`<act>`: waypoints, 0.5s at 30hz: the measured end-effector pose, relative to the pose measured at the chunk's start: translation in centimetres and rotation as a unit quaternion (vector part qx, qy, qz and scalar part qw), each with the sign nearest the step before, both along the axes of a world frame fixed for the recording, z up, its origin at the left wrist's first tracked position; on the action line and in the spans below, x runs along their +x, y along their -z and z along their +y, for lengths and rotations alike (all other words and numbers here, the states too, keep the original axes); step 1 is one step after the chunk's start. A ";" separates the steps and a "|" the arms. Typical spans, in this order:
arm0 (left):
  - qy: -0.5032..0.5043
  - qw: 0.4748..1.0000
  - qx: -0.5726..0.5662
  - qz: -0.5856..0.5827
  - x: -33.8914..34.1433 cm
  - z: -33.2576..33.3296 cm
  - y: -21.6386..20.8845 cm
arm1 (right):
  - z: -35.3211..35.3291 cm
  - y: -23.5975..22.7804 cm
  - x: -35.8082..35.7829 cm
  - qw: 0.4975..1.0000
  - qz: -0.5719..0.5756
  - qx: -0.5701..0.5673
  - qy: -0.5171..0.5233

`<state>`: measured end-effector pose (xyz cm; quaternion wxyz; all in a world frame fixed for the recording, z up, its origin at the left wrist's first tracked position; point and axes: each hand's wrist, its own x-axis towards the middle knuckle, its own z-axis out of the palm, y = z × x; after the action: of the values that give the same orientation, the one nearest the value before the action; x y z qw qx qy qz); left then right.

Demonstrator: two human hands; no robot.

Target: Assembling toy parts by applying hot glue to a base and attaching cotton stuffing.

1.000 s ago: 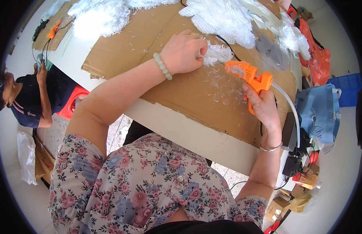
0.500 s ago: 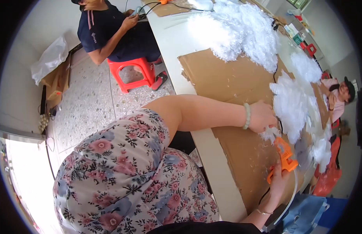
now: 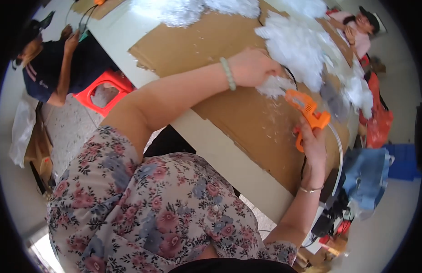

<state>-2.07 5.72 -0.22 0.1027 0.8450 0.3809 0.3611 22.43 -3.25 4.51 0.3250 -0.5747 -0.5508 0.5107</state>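
My left hand point(image 3: 254, 67) reaches across the brown cardboard point(image 3: 238, 120), its fingers pinched on a small white feathery piece point(image 3: 275, 86). In my right hand point(image 3: 313, 144) is an orange hot glue gun point(image 3: 313, 113), with the fingers wrapped round its handle. The gun's front end points toward the feathery piece and is very close to it; whether they touch I cannot tell. A long translucent glue stick point(image 3: 340, 159) curves out of the gun's rear. Just beyond my left hand lies a heap of white feathery material point(image 3: 297, 48).
Cardboard covers much of the white table point(image 3: 206, 136), with white shreds scattered on it. A black cable point(image 3: 290, 75) runs past the feathers. One person point(image 3: 56, 68) sits at the left by a red stool point(image 3: 104, 93); another point(image 3: 356, 34) is at the far right. Blue cloth point(image 3: 363, 175) hangs at right.
The whole view has swung, so the table and both hands appear farther left and higher. Both hands keep their holds, the glue gun still close to the white piece.
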 end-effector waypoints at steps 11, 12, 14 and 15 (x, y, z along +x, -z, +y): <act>0.022 0.994 -0.110 0.009 0.6 0.0 -1.7 | -0.2 1.4 1.0 0.995 -0.047 0.036 -0.084; 0.019 0.993 -0.119 0.013 0.4 -0.1 -1.7 | -0.2 1.3 0.9 0.997 -0.021 0.036 -0.072; 0.019 0.992 -0.122 0.014 0.4 0.0 -1.7 | -0.3 1.1 0.9 0.998 -0.003 0.029 -0.054; 0.020 0.992 -0.126 0.016 0.4 0.0 -1.7 | -0.4 0.9 0.9 0.999 0.017 0.022 -0.034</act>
<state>-1.71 5.70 1.46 0.2095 0.8386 0.4076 0.2947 23.33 -3.63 3.57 0.3295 -0.5391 -0.5759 0.5189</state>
